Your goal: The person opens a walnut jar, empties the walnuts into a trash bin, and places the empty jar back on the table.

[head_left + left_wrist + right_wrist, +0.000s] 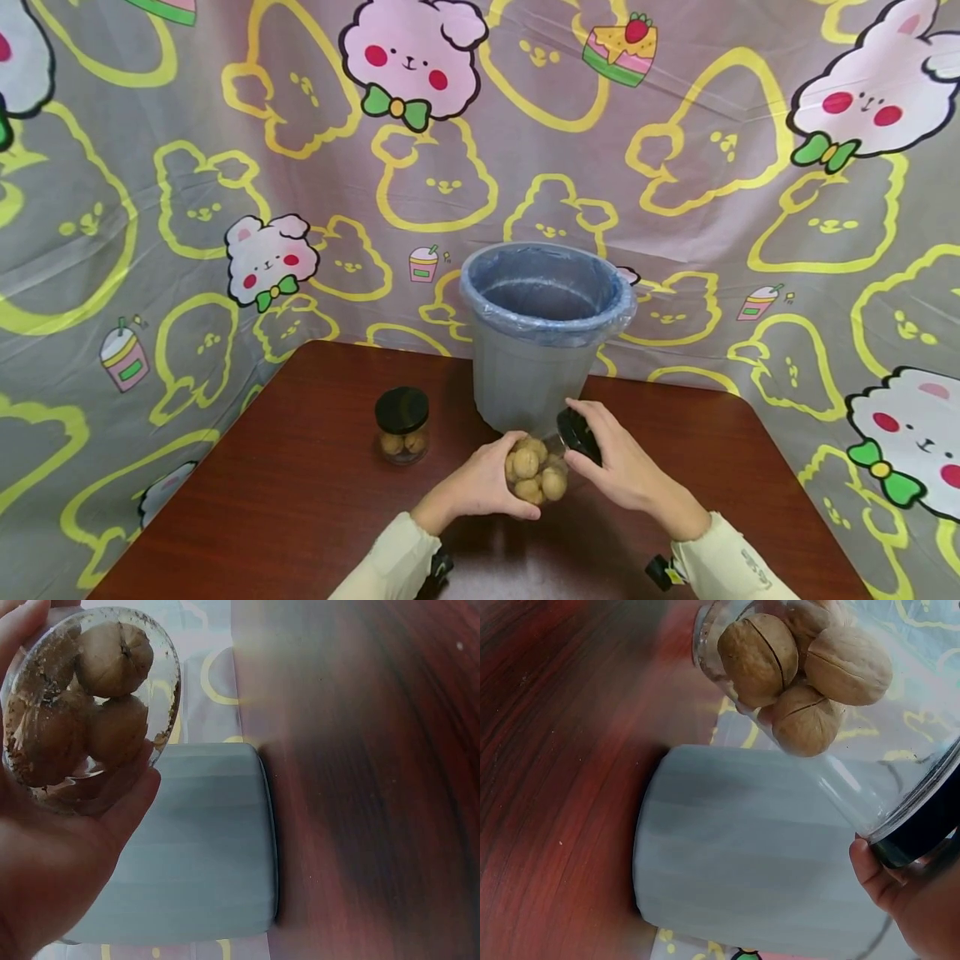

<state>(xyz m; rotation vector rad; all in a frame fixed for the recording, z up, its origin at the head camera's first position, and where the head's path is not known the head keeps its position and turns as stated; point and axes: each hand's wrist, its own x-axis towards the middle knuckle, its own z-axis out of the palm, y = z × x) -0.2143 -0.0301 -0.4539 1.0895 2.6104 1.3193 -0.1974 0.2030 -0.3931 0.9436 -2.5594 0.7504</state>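
My left hand (491,477) grips a clear jar by its lower part, tilted with its lidded end up to the right. Several walnuts (536,471) show through the wall, and in the left wrist view the jar's base (169,739) has brown crumbs round its edge. On the black lid (579,435) of this jar are the curled fingers and thumb of my right hand (626,462). In the right wrist view the lid (922,821) sits at the jar's mouth, with the walnuts (806,720) gathered toward the base end.
A second jar (402,425) with a black lid and walnuts inside stands upright on the brown table (315,492), left of my hands. Behind them is a grey bin (525,375) lined with a blue bag (551,323). A patterned cloth (315,192) hangs round the table's far sides.
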